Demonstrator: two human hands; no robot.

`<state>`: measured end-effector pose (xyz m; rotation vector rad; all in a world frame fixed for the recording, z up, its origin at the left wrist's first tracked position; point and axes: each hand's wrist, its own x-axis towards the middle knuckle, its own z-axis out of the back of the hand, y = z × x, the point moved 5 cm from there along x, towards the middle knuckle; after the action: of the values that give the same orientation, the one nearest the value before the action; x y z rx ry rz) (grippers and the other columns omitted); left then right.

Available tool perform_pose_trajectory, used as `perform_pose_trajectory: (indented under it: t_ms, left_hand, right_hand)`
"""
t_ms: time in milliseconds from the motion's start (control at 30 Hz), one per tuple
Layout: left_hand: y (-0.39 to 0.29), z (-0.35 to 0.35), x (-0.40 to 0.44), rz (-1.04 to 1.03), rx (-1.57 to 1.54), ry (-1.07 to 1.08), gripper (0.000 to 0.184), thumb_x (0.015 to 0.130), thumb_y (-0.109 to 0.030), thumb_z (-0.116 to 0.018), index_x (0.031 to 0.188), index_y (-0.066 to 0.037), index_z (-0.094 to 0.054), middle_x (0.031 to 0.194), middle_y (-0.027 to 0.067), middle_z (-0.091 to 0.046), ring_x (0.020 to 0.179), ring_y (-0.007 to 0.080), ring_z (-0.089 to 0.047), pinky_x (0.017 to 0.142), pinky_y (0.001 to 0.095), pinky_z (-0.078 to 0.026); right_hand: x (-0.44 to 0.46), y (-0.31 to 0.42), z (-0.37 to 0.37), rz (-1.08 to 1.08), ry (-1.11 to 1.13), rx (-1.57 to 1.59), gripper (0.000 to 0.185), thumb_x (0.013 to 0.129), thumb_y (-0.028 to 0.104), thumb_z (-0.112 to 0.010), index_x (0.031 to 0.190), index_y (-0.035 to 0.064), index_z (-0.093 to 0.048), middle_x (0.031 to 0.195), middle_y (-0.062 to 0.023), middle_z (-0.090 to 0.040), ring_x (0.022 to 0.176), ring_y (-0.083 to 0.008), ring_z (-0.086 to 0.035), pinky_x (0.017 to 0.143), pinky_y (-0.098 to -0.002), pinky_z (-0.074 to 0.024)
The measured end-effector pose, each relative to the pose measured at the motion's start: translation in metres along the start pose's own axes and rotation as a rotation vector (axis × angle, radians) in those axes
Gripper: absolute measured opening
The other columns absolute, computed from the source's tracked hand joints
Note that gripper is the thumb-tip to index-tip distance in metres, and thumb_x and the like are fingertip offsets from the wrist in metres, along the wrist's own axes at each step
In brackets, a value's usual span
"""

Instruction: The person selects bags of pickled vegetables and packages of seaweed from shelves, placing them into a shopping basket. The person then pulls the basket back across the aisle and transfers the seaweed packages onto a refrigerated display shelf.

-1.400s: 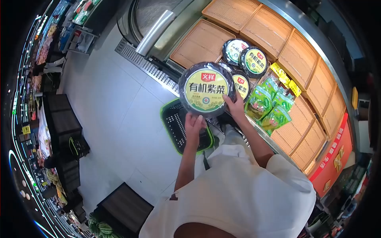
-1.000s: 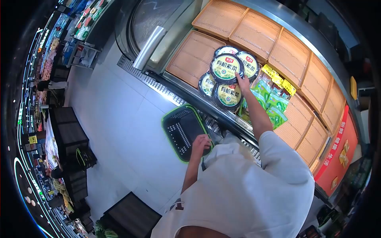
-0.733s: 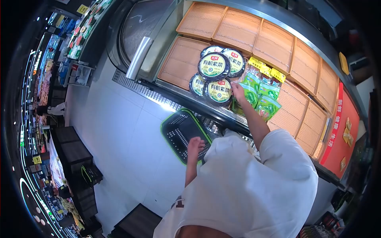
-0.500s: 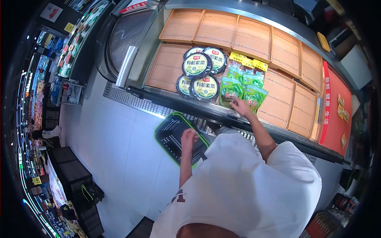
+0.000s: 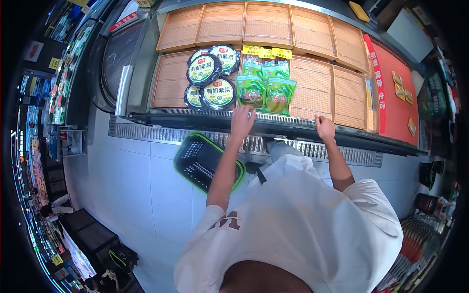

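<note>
My left hand (image 5: 242, 122) is at the shelf's front edge, just below the left green pickle bag (image 5: 251, 90). Its fingers are partly apart and reach up to the bag's lower edge; no grip on it shows. A second green bag (image 5: 280, 94) lies right beside it, with more packets (image 5: 264, 58) behind. My right hand (image 5: 325, 129) is at the front edge of the display case (image 5: 273, 123), right of the bags. Its fingers are curled in, and nothing shows in them. Round black packs of dried seaweed (image 5: 218, 93) are stacked left of the bags.
A black basket with a green rim (image 5: 192, 182) stands on the floor below my left forearm. Tan wire-lined trays (image 5: 267, 23) fill the case. A red panel (image 5: 398, 115) with small yellow packs (image 5: 403, 94) is at the right, a metal post (image 5: 124, 90) at the left.
My right hand has left the green bags and moved right to the case edge. My left hand has risen from above the basket to the left bag. The view has shifted right.
</note>
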<state>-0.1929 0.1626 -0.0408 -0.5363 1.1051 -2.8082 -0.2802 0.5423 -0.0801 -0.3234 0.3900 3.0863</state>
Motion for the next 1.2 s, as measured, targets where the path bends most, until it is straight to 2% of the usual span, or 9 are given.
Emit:
perform_pose_trajectory:
  t_ms: [67, 167, 367, 600, 700, 833, 967, 1000, 1200]
  left_hand:
    - [0.024, -0.018, 0.001, 0.083, 0.234, 0.241, 0.027, 0.096, -0.032, -0.057, 0.092, -0.007, -0.066, 0.084, 0.0145, -0.068, 0.077, 0.0344, -0.067, 0.068, 0.0466, -0.052]
    - [0.019, -0.018, 0.005, 0.151, 0.221, 0.111, 0.03, 0.097, -0.036, -0.056, 0.093, -0.008, -0.067, 0.08, 0.0141, -0.069, 0.072, 0.0351, -0.067, 0.065, 0.0469, -0.052]
    - [0.022, -0.027, 0.015, 0.322, 0.271, 0.119, 0.034, 0.098, -0.037, -0.055, 0.087, -0.007, -0.066, 0.078, 0.0133, -0.069, 0.071, 0.0346, -0.067, 0.064, 0.0473, -0.051]
    - [0.006, -0.03, 0.011, 0.307, 0.298, 0.021, 0.027, 0.095, -0.03, -0.06, 0.082, -0.007, -0.066, 0.074, 0.0098, -0.066, 0.072, 0.0304, -0.063, 0.072, 0.0436, -0.043]
    - [-0.006, -0.037, 0.006, 0.348, 0.29, 0.031, 0.022, 0.093, -0.027, -0.06, 0.083, -0.008, -0.067, 0.079, 0.0097, -0.067, 0.079, 0.03, -0.064, 0.077, 0.0439, -0.042]
    - [-0.015, -0.053, 0.007, 0.419, 0.291, 0.135, 0.02, 0.09, -0.027, -0.063, 0.089, -0.008, -0.069, 0.083, 0.0071, -0.069, 0.083, 0.0267, -0.064, 0.077, 0.0421, -0.04]
    - [-0.026, -0.068, 0.007, 0.585, -0.104, 0.073, 0.039, 0.086, -0.031, -0.073, 0.112, -0.004, -0.065, 0.105, 0.0135, -0.068, 0.097, 0.0267, -0.065, 0.087, 0.0391, -0.046]
    - [-0.025, -0.072, 0.008, 0.56, -0.179, 0.087, 0.06, 0.083, -0.03, -0.079, 0.13, -0.002, -0.054, 0.119, 0.0164, -0.062, 0.108, 0.0259, -0.063, 0.092, 0.0387, -0.047]
    - [-0.046, -0.093, 0.037, 0.741, -0.933, 0.174, 0.077, 0.081, -0.014, -0.08, 0.143, -0.002, -0.036, 0.132, 0.0141, -0.058, 0.122, 0.0203, -0.055, 0.099, 0.0348, -0.047]
  right_hand:
    - [0.004, -0.001, -0.001, -0.036, 0.045, 0.03, 0.047, 0.095, 0.05, -0.049, 0.092, 0.0089, -0.072, 0.089, -0.0177, -0.072, 0.088, -0.0377, -0.069, 0.08, -0.0474, -0.0533]
    - [0.023, -0.009, -0.014, -0.101, 0.184, 0.118, 0.048, 0.087, 0.048, -0.062, 0.11, 0.0062, -0.068, 0.1, -0.0218, -0.071, 0.097, -0.0378, -0.067, 0.086, -0.046, -0.0525]
    - [0.103, 0.028, -0.061, 0.193, -0.011, 0.435, 0.065, 0.082, 0.038, -0.074, 0.126, -0.0054, -0.055, 0.116, -0.0248, -0.065, 0.108, -0.0347, -0.063, 0.092, -0.0419, -0.0507]
    - [0.189, 0.068, -0.154, 0.052, 0.366, 0.518, 0.047, 0.088, 0.041, -0.068, 0.097, -0.0047, -0.068, 0.079, -0.0208, -0.068, 0.078, -0.0341, -0.069, 0.075, -0.0428, -0.0536]
    - [0.186, 0.075, -0.157, 0.191, 0.236, 0.483, 0.04, 0.093, 0.035, -0.062, 0.099, -0.004, -0.067, 0.084, -0.0225, -0.068, 0.083, -0.035, -0.068, 0.076, -0.0438, -0.0515]
    - [0.148, 0.075, -0.145, 0.158, 0.243, 1.12, 0.029, 0.1, 0.022, -0.053, 0.104, -0.0036, -0.065, 0.095, -0.0153, -0.066, 0.09, -0.0211, -0.061, 0.084, -0.0353, -0.047]
    - [0.114, 0.068, -0.095, 0.057, 0.297, 1.329, 0.028, 0.103, 0.022, -0.05, 0.111, -0.0005, -0.065, 0.096, -0.0053, -0.064, 0.088, -0.0122, -0.056, 0.084, -0.0297, -0.0458]
    - [0.113, 0.066, -0.08, 0.062, 0.3, 1.36, 0.028, 0.103, 0.024, -0.05, 0.112, 0.0015, -0.065, 0.096, -0.0024, -0.064, 0.088, -0.0102, -0.055, 0.083, -0.0286, -0.0458]
    - [0.123, 0.088, -0.001, 0.095, 0.447, 1.489, 0.026, 0.102, 0.027, -0.053, 0.107, 0.0038, -0.065, 0.101, -0.0014, -0.066, 0.093, -0.0089, -0.058, 0.087, -0.0258, -0.0448]
